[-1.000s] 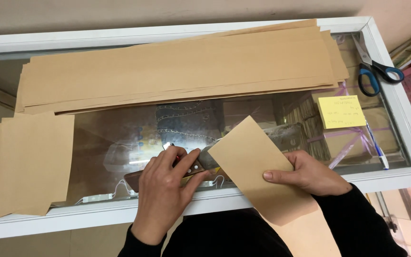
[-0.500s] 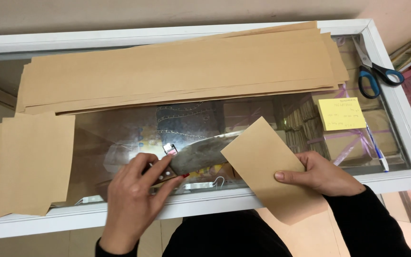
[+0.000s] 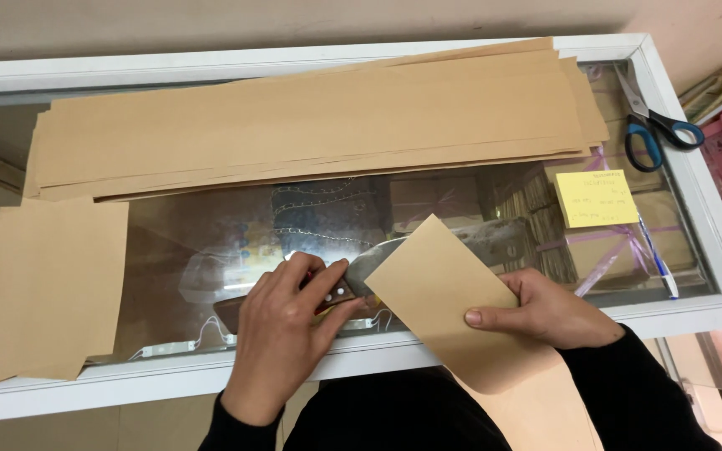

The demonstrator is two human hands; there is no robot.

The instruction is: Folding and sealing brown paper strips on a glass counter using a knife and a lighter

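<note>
The left hand (image 3: 290, 334) was closed around the wooden handle of a broad knife (image 3: 361, 276) lying on the glass-topped bench (image 3: 211, 250). The right hand (image 3: 545, 313) pressed flat on a folded brown paper strip (image 3: 444, 292) draped over the bench's near edge. The paper looked light, thin and limp, best pinned near the fold.

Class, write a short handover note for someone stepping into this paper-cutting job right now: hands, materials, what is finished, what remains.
Left hand grips the knife by its wooden handle, blade lying under the folded brown strip.
Right hand presses that strip flat on the glass counter.
Done: cut sheets stacked at left.
Left: long strips piled at the back, uncut.
Scissors lie unused at right.
</note>
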